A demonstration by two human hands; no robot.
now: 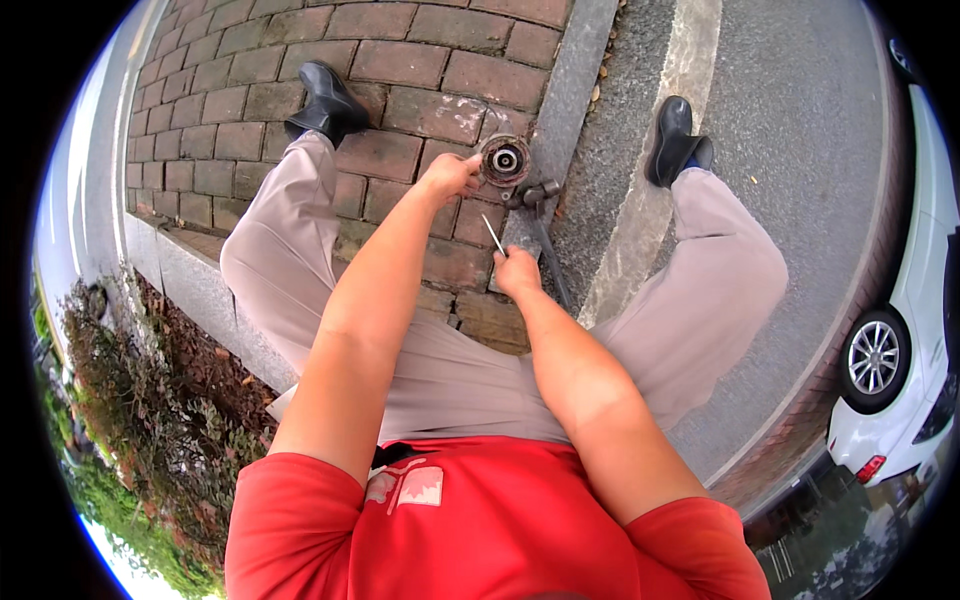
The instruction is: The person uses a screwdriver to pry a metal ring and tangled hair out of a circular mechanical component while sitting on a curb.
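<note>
A round, rusty metal part [493, 177] with a ring-shaped, bearing-like centre stands on the brick paving by the kerb. My left hand [452, 178] has its fingers closed on this part's left rim. Closer to me, my right hand [518, 272] grips a thin tool with a pale, straight shaft [492, 233], perhaps a screwdriver; its handle is hidden in the fist. The shaft slants up toward the round part, apart from it. A hammer [535, 194] lies just right of the part, its dark handle running back toward me past my right hand.
Brick paving [390, 65] spreads left of the grey kerbstone [575, 85], with asphalt [800, 120] to the right. My black boots [330, 103] are planted on both sides. Shrubs [130, 400] grow at the left, and a white car [905, 350] stands at the far right.
</note>
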